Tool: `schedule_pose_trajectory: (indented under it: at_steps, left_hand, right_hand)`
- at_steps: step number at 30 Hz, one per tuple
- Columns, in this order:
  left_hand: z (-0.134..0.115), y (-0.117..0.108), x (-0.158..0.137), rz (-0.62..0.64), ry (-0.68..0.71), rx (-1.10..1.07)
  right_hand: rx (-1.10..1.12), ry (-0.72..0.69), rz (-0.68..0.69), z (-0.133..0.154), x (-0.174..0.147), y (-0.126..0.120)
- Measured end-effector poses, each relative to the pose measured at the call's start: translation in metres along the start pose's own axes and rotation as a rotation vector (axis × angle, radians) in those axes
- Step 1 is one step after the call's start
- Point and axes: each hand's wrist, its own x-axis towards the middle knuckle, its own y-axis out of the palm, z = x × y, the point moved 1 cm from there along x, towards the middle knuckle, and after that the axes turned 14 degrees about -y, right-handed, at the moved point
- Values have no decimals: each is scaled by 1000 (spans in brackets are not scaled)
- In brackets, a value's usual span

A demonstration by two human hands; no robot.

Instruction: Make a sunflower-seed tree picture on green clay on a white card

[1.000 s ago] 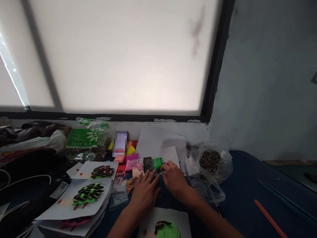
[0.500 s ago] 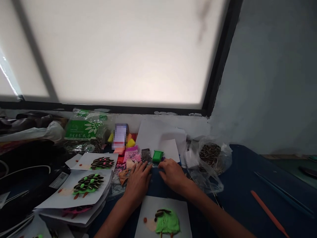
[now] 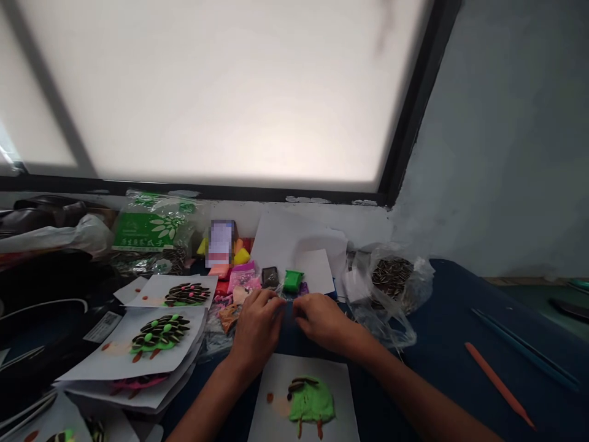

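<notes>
My left hand [image 3: 258, 324] is raised over the dark blue table, fingers bent and pressed together. Facing it across a narrow gap, my right hand [image 3: 321, 316] is closed, thumb tucked against curled fingers. Whatever the fingertips hold, if anything, is too small to make out. Just beyond them lie a green clay packet [image 3: 293, 281] and a dark clay packet [image 3: 269, 277]. Below the hands, a white card [image 3: 271, 423] bears a hedgehog of green clay [image 3: 313, 402] with a pale face, brown legs and a few striped sunflower seeds on its upper back.
Finished hedgehog cards [image 3: 179, 362] are stacked at left, near a green seed bag [image 3: 142, 230]. Colourful clay packets [image 3: 243, 276] and a phone [image 3: 221, 242] sit at the back. At right are a clear bag of seeds [image 3: 391, 276] and an orange tool [image 3: 499, 383].
My left hand has gone from fingers stretched flat near the packets to curled fingers, lifted closer to me. My right hand stays curled nearby. The view has shifted slightly.
</notes>
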Motion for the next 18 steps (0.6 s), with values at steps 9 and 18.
schedule_pose_trajectory:
  at_steps: [9,18]
  left_hand:
    - [-3,10,-10,202,-28,-12]
    - [-25,-6,-10,408,-73,-214]
  right_hand:
    - [195,-77,98,2,-30,-1]
    - [378,-92,100,5,-59,-8]
